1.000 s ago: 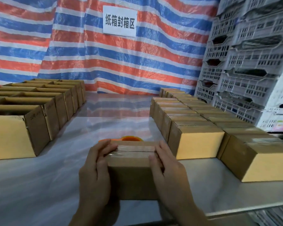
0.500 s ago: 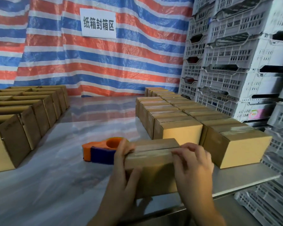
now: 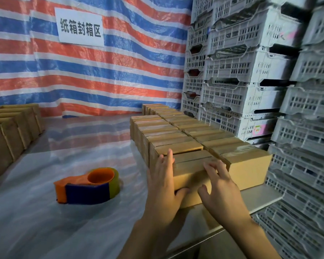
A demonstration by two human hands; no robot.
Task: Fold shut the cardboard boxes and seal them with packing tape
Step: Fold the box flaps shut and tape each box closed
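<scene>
Striped tarp (image 3: 101, 75) is hanging across the back, grey crates (image 3: 251, 71) are towering on the right, and a plastic-covered table (image 3: 45, 212) is stretching between them. Finished boxes (image 3: 176, 131) are sitting in two tight rows along its right side, while another row of boxes (image 3: 11, 128) is waiting at the left, cut off by the frame. A tape dispenser (image 3: 88, 186) is lying alone mid-table.

At the near end of the finished rows, one box (image 3: 191, 171) is being nudged into line, I'd say. The left hand (image 3: 163, 186) is lying flat against its left end and the right hand (image 3: 223, 191) is spreading loosely over its top and front. Neither is clamping.

Next, I'm guessing, comes letting go and fetching a box from the left, then the dispenser. Tape on this box's seam is proving hard to make out, and its left end is hiding behind fingers.
</scene>
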